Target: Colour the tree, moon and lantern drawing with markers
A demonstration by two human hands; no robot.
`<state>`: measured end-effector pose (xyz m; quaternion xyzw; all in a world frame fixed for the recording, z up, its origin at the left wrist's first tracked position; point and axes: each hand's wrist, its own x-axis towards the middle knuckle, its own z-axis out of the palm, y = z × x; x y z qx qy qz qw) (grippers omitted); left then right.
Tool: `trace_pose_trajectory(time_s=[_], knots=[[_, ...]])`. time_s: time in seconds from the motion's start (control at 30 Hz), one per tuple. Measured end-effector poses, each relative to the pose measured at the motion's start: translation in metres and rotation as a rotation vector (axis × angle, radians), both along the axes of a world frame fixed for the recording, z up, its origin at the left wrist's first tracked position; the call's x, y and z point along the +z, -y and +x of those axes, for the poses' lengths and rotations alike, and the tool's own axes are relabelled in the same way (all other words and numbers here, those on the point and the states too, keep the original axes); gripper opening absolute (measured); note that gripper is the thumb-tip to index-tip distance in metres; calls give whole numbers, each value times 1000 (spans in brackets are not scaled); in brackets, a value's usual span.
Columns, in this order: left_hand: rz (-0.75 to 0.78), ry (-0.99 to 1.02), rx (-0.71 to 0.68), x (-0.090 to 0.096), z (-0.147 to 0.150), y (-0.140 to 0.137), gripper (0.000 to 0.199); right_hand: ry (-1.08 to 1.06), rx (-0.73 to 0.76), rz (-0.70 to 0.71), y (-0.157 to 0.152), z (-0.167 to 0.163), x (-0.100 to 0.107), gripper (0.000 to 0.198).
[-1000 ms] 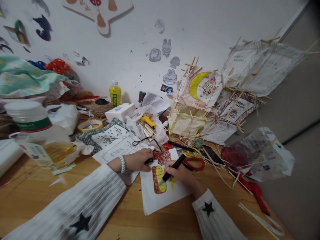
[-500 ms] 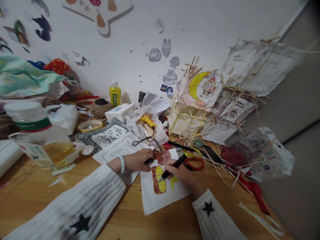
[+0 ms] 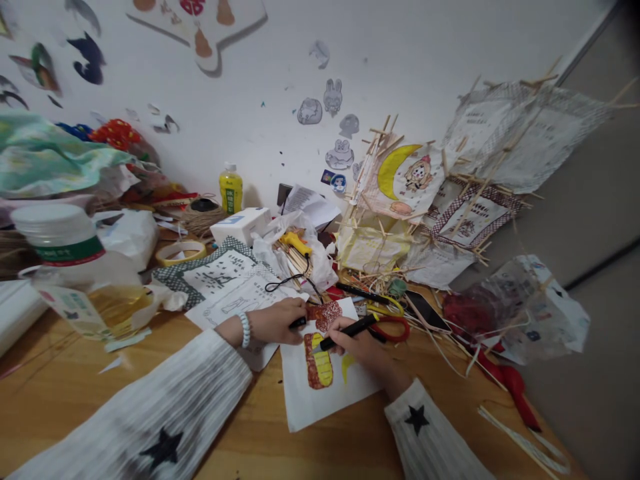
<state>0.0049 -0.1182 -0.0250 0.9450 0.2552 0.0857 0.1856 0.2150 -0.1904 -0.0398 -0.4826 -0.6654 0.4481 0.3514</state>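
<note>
A white sheet of paper point(image 3: 305, 407) lies on the wooden table, bearing a brown and yellow oblong drawing point(image 3: 319, 361), a brown patch above it and a small yellow shape. My right hand point(image 3: 357, 343) grips a black marker pen point(image 3: 350, 331) with a yellow end, its tip at the upper part of the oblong. At the sheet's upper left, my left hand point(image 3: 280, 319) is closed around a black pen cap point(image 3: 297, 323) and rests on the papers. A pale bead bracelet point(image 3: 245, 329) circles that wrist.
Red-handled scissors point(image 3: 395, 328), a phone point(image 3: 426, 311) and loose sticks lie right of the sheet. A bag of sticks point(image 3: 300, 257) stands behind. On the left are a large plastic jar point(image 3: 85, 280) and a tape roll point(image 3: 180, 253). Stick-framed paper lanterns point(image 3: 400, 187) rise at the back right.
The marker's tip has moved up along the oblong drawing, and the pen lies at a flatter angle. My left hand has stayed in place.
</note>
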Motion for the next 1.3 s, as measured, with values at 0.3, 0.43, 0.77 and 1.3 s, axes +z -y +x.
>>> trace_pose_trajectory(time_s=[0.3, 0.43, 0.77, 1.3], knots=[[-6, -32, 10, 5, 1, 2, 21, 2, 13, -15, 1, -1, 2, 13], [0, -44, 9, 7, 1, 3, 21, 2, 7, -11, 2, -2, 3, 12], [25, -33, 1, 3, 1, 1, 21, -22, -29, -10, -1, -1, -1, 12], [18, -41, 10, 6, 1, 3, 19, 13, -56, 3, 0, -2, 1, 14]])
